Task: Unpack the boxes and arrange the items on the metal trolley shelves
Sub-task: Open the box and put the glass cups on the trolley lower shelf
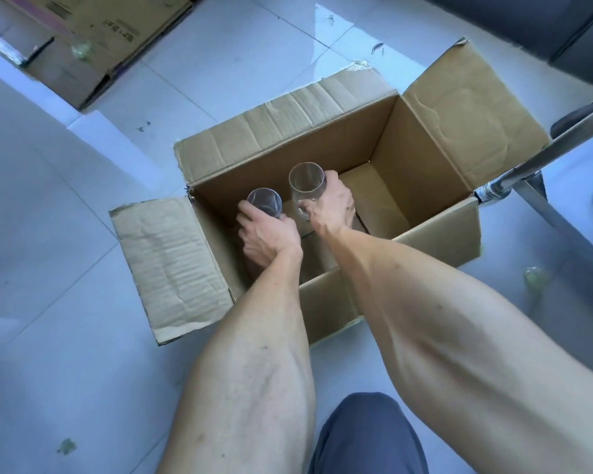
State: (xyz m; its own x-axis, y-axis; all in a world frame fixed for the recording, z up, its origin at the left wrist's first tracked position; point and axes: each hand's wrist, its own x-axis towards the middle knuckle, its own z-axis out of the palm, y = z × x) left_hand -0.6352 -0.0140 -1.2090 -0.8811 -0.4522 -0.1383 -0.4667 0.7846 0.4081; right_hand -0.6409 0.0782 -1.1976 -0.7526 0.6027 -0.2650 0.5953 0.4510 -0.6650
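Two clear glasses are held inside an open cardboard box (pixel 425 138) that stands on the pale tiled floor (pixel 65 285), its flaps folded outward. The left hand (pixel 264 234) grips the smaller glass (pixel 264 202) near the box's left wall; the right hand (pixel 332 203) is wrapped round the taller glass (pixel 306 181) just beside it, both rims facing up. Loose cardboard pieces lie on the box bottom. A second flattened carton (pixel 93 39) lies at the upper left, well apart; its dark printing is too blurred to read. At the right edge a metal trolley leg (pixel 545 153) slants past the box's corner. A blue-trousered knee (pixel 367 436) shows at the bottom.
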